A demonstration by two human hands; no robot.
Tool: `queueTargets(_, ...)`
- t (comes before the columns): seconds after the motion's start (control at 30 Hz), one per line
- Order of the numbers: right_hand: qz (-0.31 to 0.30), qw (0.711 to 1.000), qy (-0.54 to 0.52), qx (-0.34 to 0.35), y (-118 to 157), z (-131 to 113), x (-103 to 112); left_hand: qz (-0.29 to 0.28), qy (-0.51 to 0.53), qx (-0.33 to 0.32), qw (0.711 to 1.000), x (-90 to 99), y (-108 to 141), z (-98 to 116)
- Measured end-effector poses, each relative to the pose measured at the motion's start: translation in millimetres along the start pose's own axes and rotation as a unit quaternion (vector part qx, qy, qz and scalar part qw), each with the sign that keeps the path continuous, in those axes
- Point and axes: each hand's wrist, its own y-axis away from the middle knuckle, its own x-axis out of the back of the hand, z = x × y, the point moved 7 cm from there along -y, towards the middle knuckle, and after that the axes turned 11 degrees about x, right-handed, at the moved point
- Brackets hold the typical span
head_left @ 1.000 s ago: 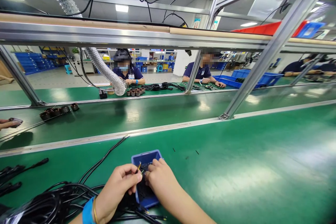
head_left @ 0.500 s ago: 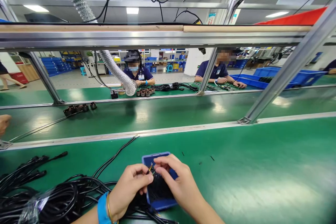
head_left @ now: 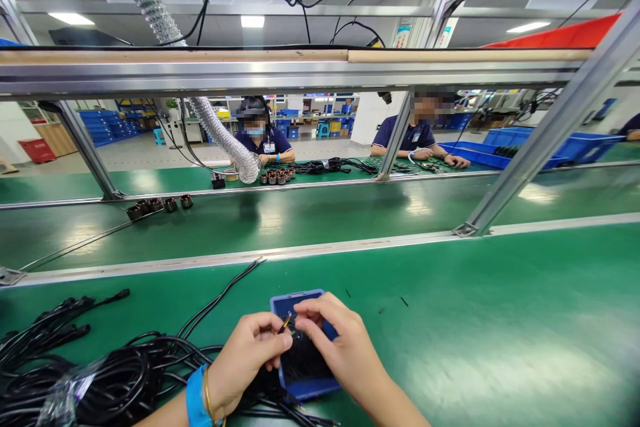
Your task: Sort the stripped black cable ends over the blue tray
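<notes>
My left hand (head_left: 250,357) pinches the end of a black cable, whose thin coloured wires (head_left: 287,322) stick up past the fingertips. Just to the right, my right hand (head_left: 340,347) has its thumb and forefinger close together near those wires; whether something small is between them is too small to tell. Below both hands lies a blue tray (head_left: 313,389) holding thin black pieces, partly hidden by my right hand. Coiled black cables (head_left: 120,373), wrapped partly in clear film, lie to the left of my left hand.
Cable ends (head_left: 240,275) extend toward the metal rail (head_left: 280,251). Small copper-wound parts (head_left: 170,204) sit beyond it at left. A slanted metal post (head_left: 525,153) stands at right. Two people work across the bench beside a silver duct (head_left: 225,137) and blue bins (head_left: 565,145).
The copper-wound parts beyond the rail have shifted right and spread apart. Another person's hand at the left edge is gone from view. My hands have barely moved.
</notes>
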Motion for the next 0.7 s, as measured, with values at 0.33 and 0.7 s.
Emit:
queueTargets(0.33, 0.002, 0.999, -0.023, -0.040, 0, 2, -4, -0.002, 0.015, -0.005, 1.000, 1.5, -1, 0)
queueTargets(0.7, -0.062, 0.997, -0.033, -0.006, -3, -10, -9, -0.012, 0.056, -0.027, 0.998, 2.3, 3, 10)
